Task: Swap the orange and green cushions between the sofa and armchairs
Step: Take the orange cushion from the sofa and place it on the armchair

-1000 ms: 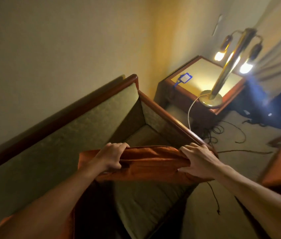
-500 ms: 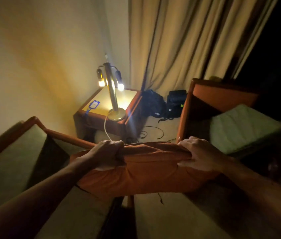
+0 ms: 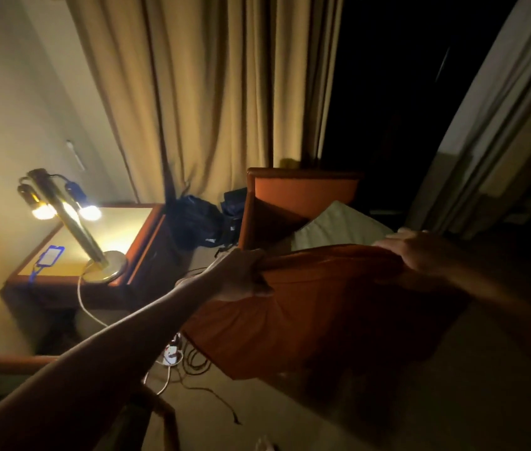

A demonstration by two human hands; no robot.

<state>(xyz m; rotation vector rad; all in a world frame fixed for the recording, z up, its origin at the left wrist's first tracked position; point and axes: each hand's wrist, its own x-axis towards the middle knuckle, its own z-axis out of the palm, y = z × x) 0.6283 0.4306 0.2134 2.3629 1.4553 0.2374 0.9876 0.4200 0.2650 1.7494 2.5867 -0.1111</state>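
An orange cushion [image 3: 319, 310] hangs in the air in front of me, held by its top edge. My left hand [image 3: 241, 276] grips its left top corner and my right hand [image 3: 417, 252] grips its right top corner. Behind it stands an armchair [image 3: 303, 193] with an orange back and wooden frame. A pale green cushion [image 3: 339, 227] lies on that armchair's seat, its lower part hidden by the orange cushion. The wooden arm of the sofa [image 3: 3, 359] shows at the lower left.
A side table [image 3: 121, 236] at the left carries a lit brass lamp [image 3: 72, 222] and a blue-cased phone [image 3: 50, 255]. Dark bags [image 3: 199, 222] sit on the floor between table and armchair. Cables and a power strip [image 3: 173, 354] lie on the carpet. Curtains [image 3: 192, 92] hang behind.
The view has swung right, away from the sofa toward the armchair. Both hands have carried the orange cushion off the sofa and toward the armchair, grip unchanged.
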